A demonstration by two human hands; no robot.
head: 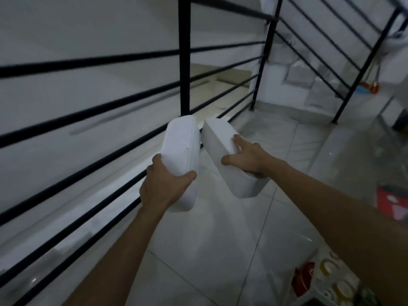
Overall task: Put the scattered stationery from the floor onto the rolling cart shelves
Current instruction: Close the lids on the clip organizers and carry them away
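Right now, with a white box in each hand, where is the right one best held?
Across its narrow width near mid-length, from above. The right white box is long with rounded corners, so an end grip would likely let it swing. The right hand sits there, thumb on the left face, fingers over the top.

The left hand's [164, 184] fingers wrap behind the white rounded oblong pack [181, 151], out of sight; only the thumb shows. Most of the right hand's [250, 159] fingers are hidden under the second white rounded pack [217, 138]. Blur hides any print on both packs. Right of the fingers, a flat red thing [391, 205] is cut off by the edge. Below them, a blurred red and patterned heap [326, 274] runs off the corner.
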